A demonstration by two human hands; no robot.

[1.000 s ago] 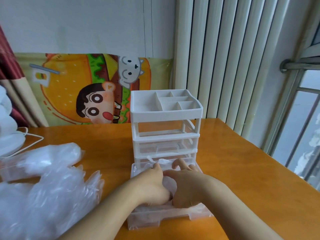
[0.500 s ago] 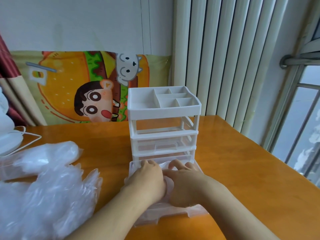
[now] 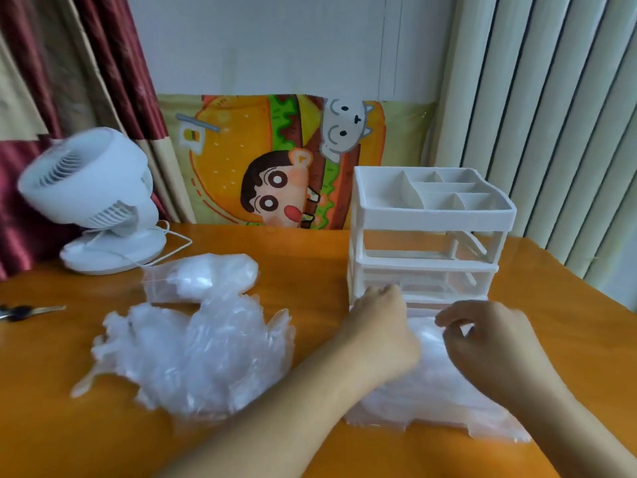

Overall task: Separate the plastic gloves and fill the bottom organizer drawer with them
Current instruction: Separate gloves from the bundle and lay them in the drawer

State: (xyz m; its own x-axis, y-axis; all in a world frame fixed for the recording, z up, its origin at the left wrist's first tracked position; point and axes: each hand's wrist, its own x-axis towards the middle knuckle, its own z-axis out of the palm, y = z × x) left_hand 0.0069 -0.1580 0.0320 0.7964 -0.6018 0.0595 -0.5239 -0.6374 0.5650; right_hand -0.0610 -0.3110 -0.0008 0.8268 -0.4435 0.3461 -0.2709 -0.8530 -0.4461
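Observation:
The clear bottom drawer (image 3: 375, 422) is pulled out in front of the white organizer (image 3: 431, 215) and is packed with plastic gloves (image 3: 431, 384). My left hand (image 3: 382, 336) presses down on those gloves at the drawer's left side, with its fingertips curled down out of sight by the organizer front. My right hand (image 3: 489, 343) hovers just above the gloves on the right, fingers loosely curled, thumb apart from them, nothing gripped. A loose pile of plastic gloves (image 3: 193, 353) lies on the table to the left, with a clear bag of gloves (image 3: 203, 277) behind it.
A white desk fan (image 3: 93, 198) with its cord stands at the back left of the orange table (image 3: 310, 263). Keys (image 3: 20, 312) lie at the far left edge. A cartoon cloth hangs behind, with curtains to the left and vertical blinds to the right.
My head has turned left, bringing the fan and keys into view. My right hand has lifted off the gloves in the drawer, while my left hand stays pressed on them.

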